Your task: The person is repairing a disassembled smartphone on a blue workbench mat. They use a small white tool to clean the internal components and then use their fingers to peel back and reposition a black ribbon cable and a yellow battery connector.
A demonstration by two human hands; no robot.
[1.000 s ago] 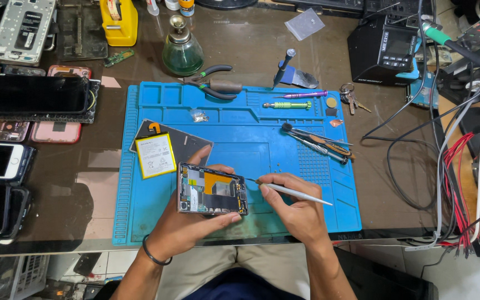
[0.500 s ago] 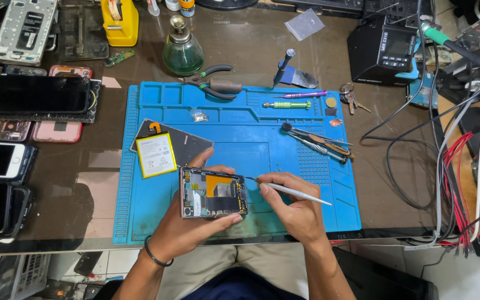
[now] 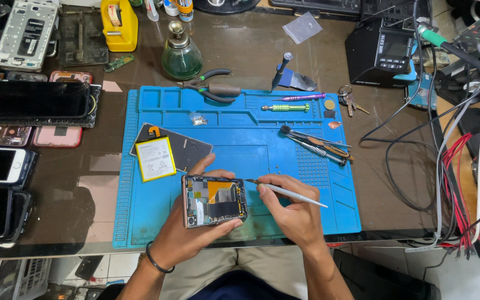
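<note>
Against the two earlier views little has changed: the opened phone (image 3: 214, 200) has stayed over the near edge of the blue silicone mat (image 3: 240, 150), tipped slightly more level than a second ago, and the thin tool (image 3: 287, 192) has kept its tip at the phone's right edge.

Left of the mat, on the dark glossy table (image 3: 93, 183), lie several flat phones with black glass faces (image 3: 37, 100), stacked and side by side. On the mat's left part rests a dark rectangular back panel (image 3: 187, 147) with a flat battery (image 3: 155, 159), pale yellow-white, lying across its left end.

The left hand (image 3: 190, 236) cups the opened phone from below at the mat's near edge, fingers closed round its bottom edge and thumb up behind it; a dark band circles the wrist. Inside the phone show metal shields, an orange patch and small boards.

The right hand (image 3: 295, 214), also at the mat's near edge, pinches the slim whitish tool like a pen, its pointed tip touching the phone's upper right corner.

Toward the mat's far edge lie pliers with dark handles (image 3: 212, 89), and on the right part two slim screwdrivers (image 3: 293, 103) and a cluster of metal tweezers and brushes (image 3: 315, 144). Beyond the mat's right side, tangled cables (image 3: 451, 161) run across the table.
</note>
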